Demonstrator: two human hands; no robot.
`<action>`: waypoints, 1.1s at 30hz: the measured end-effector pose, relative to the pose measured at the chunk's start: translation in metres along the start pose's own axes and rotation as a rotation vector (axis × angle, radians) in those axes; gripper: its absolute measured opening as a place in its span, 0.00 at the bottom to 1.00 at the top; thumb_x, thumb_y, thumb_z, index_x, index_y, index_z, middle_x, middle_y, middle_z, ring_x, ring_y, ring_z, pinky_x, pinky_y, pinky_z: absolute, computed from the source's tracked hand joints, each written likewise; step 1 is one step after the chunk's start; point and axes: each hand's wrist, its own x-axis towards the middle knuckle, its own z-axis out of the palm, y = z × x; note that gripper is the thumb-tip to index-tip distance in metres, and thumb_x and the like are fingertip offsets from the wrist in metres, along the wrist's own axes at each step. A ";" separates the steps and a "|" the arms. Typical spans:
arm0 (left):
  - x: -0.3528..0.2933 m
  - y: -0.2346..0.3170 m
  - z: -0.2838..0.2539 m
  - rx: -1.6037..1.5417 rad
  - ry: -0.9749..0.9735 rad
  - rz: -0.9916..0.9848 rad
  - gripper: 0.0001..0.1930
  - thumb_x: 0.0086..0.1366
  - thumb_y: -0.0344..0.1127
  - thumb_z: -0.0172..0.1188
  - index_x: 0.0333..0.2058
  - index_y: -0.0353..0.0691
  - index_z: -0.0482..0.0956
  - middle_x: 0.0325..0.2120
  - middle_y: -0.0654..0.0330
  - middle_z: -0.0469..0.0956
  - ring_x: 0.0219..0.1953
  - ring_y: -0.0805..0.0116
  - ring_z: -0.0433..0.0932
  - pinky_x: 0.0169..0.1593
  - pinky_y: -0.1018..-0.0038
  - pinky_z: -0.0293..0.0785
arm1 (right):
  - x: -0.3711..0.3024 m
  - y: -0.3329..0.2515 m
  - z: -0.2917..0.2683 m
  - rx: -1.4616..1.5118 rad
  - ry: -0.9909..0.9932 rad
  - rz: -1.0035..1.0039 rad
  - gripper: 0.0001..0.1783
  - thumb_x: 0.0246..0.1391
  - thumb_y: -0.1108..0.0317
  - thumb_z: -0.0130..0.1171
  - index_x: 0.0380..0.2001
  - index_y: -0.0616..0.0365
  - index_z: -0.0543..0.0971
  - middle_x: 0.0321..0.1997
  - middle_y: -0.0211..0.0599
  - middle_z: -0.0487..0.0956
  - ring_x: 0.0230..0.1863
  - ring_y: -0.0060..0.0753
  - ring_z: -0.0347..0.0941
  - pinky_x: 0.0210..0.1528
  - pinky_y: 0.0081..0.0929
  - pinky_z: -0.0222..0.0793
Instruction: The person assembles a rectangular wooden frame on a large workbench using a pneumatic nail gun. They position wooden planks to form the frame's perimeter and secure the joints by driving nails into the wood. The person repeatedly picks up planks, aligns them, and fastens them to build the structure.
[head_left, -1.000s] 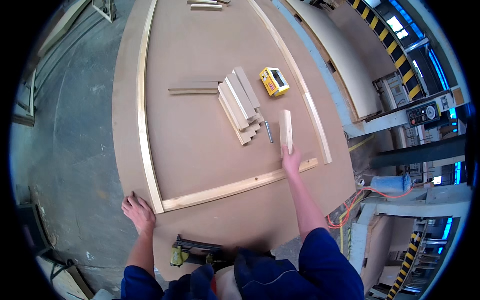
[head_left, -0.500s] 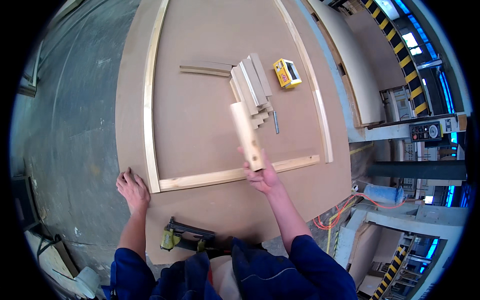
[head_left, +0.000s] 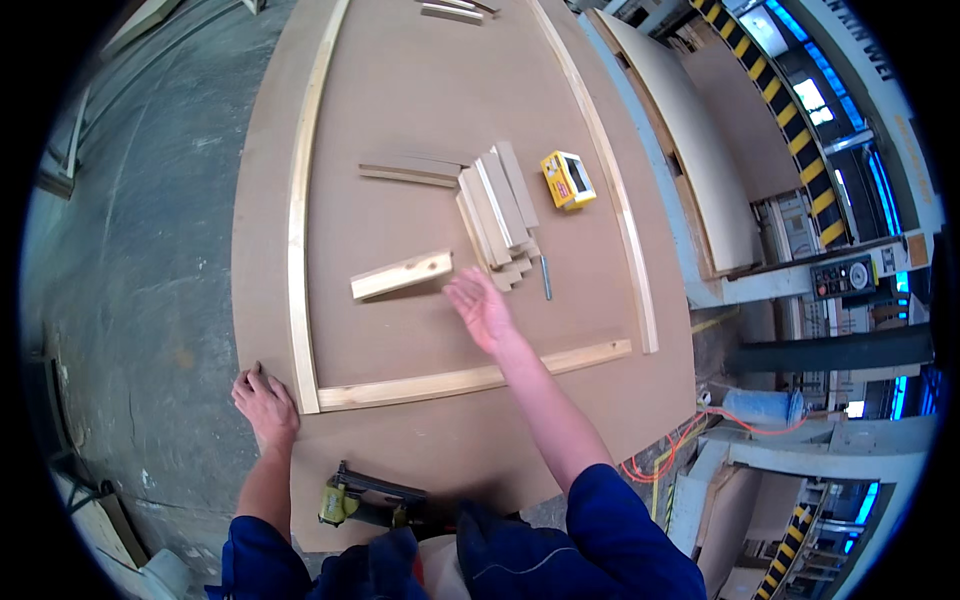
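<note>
A short wooden block [head_left: 402, 276] lies on the large brown board [head_left: 470, 445], inside a frame of pale wooden strips. Just right of its end is my right hand [head_left: 482, 308], open and holding nothing, its fingers stretched out. My left hand [head_left: 267, 408] rests at the board's left edge beside the frame's near left corner, fingers loosely bent and nothing in them. That corner is where the left strip [head_left: 300, 250] meets the near strip [head_left: 470, 381]. Beyond my right hand sits a stack of short brown strips [head_left: 497, 205], with more strips [head_left: 410, 174] to its left.
A green and black nail gun [head_left: 370, 497] lies near my body. Right of the stack are a yellow box [head_left: 567, 181] and a thin grey strip of fasteners [head_left: 546, 278]. The right frame strip [head_left: 610, 170] stands apart from the near strip. An orange hose [head_left: 665, 450] runs beside the board.
My right hand has let go of the wooden block, which now lies to the left on the board. The left hand stays at the edge. The view has shifted slightly.
</note>
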 end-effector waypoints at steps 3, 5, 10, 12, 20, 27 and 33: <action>-0.001 0.001 -0.001 -0.020 0.017 0.007 0.21 0.67 0.35 0.55 0.58 0.39 0.74 0.55 0.49 0.69 0.59 0.47 0.66 0.63 0.53 0.63 | 0.013 -0.020 -0.009 -0.494 0.253 -0.385 0.23 0.60 0.63 0.69 0.53 0.62 0.74 0.49 0.41 0.77 0.49 0.34 0.77 0.53 0.30 0.77; -0.001 0.001 -0.002 -0.011 0.001 -0.006 0.21 0.67 0.35 0.55 0.58 0.39 0.75 0.54 0.49 0.69 0.59 0.47 0.66 0.63 0.53 0.63 | 0.028 -0.024 -0.018 -0.904 0.447 -0.740 0.21 0.56 0.68 0.71 0.49 0.62 0.75 0.48 0.41 0.77 0.48 0.32 0.76 0.50 0.30 0.76; 0.001 0.004 -0.006 -0.021 0.010 -0.008 0.21 0.67 0.35 0.56 0.57 0.39 0.75 0.54 0.50 0.69 0.59 0.48 0.66 0.63 0.53 0.62 | 0.063 -0.013 -0.029 -1.255 0.594 -0.934 0.22 0.45 0.73 0.73 0.43 0.63 0.74 0.44 0.46 0.75 0.42 0.45 0.75 0.48 0.37 0.73; 0.001 0.005 -0.008 -0.020 0.020 -0.007 0.21 0.67 0.35 0.56 0.57 0.39 0.74 0.54 0.49 0.69 0.59 0.48 0.66 0.63 0.54 0.62 | 0.059 -0.009 -0.034 -1.165 0.495 -0.928 0.23 0.47 0.74 0.73 0.46 0.64 0.74 0.46 0.45 0.76 0.43 0.41 0.75 0.48 0.35 0.73; 0.001 0.006 -0.013 -0.026 -0.012 -0.003 0.21 0.66 0.34 0.57 0.58 0.39 0.74 0.54 0.48 0.69 0.59 0.47 0.66 0.64 0.53 0.62 | -0.020 -0.008 -0.057 -0.118 0.102 -0.189 0.21 0.65 0.74 0.61 0.59 0.67 0.73 0.56 0.42 0.77 0.48 0.28 0.76 0.55 0.30 0.74; -0.001 0.005 -0.008 -0.016 -0.006 -0.015 0.21 0.66 0.34 0.57 0.58 0.41 0.74 0.54 0.49 0.69 0.59 0.47 0.66 0.63 0.53 0.62 | -0.081 0.008 -0.083 0.095 -0.281 0.022 0.26 0.65 0.73 0.58 0.65 0.68 0.70 0.60 0.44 0.78 0.63 0.40 0.73 0.70 0.41 0.66; -0.001 0.002 -0.004 -0.012 0.019 0.002 0.22 0.66 0.36 0.57 0.58 0.42 0.74 0.55 0.50 0.69 0.60 0.48 0.66 0.64 0.54 0.62 | -0.084 0.013 -0.085 0.124 -0.498 0.145 0.22 0.65 0.71 0.60 0.60 0.67 0.75 0.60 0.45 0.79 0.63 0.39 0.74 0.68 0.41 0.67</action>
